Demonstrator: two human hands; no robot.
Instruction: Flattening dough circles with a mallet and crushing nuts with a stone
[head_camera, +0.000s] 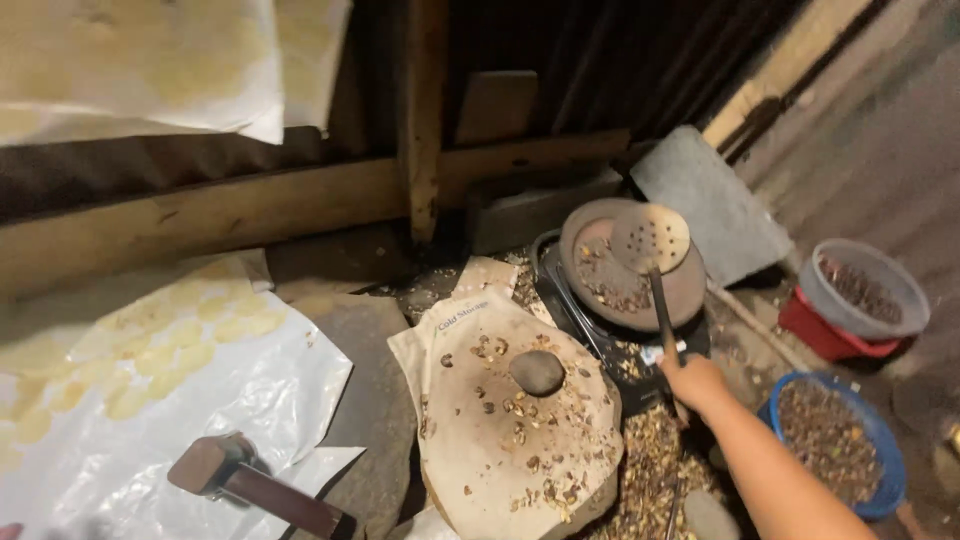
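Grey perforated skimmer (650, 239) w/ dark handle is seen over brown-grey pan (688, 290), blue basin (880, 440), grey bowl (905, 285) on red tub (815, 328), tan cloth (470, 410) w/ brown specks.

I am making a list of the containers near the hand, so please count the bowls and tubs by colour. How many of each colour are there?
Blue bowl, beside the right hand that holds the perforated ladle: 1
Grey bowl: 1
Red tub, under the grey bowl: 1
Total: 3
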